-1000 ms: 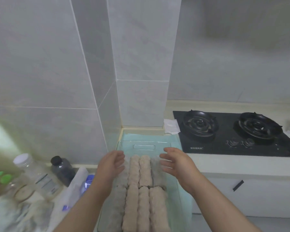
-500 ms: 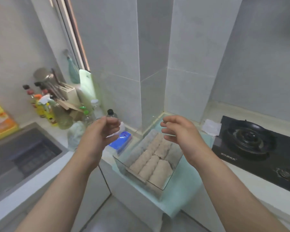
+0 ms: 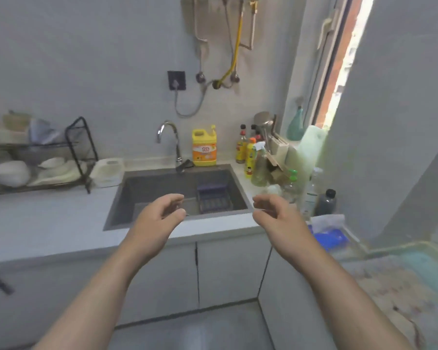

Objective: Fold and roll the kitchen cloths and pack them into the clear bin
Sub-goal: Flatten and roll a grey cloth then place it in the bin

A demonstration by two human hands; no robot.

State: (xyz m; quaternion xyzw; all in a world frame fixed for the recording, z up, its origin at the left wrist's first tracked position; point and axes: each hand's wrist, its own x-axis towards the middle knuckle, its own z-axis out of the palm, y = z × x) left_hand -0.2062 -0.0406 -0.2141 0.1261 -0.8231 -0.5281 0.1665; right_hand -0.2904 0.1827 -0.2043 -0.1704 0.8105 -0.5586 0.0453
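Beige mottled blur at the lower right edge, beside a pale teal mat [image 3: 430,266]: judged to be the rolled kitchen cloths [image 3: 382,286] in the clear plastic bin, too smeared to confirm; bin walls not discernible, fill level cut off. Left hand [image 3: 159,215] and right hand [image 3: 276,213] raised before the dark grey sink [image 3: 142,183] in the white bench [image 3: 48,223]; each grip slack, fingers loosely curled, nothing held. Judged between steps. Next: locate an unfolded cloth; none in view.

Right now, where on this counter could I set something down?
The bare stretch of counter left of the sink, in front of the dish rack, is free. Right of the sink, the bottles and blue tissue pack crowd the corner.
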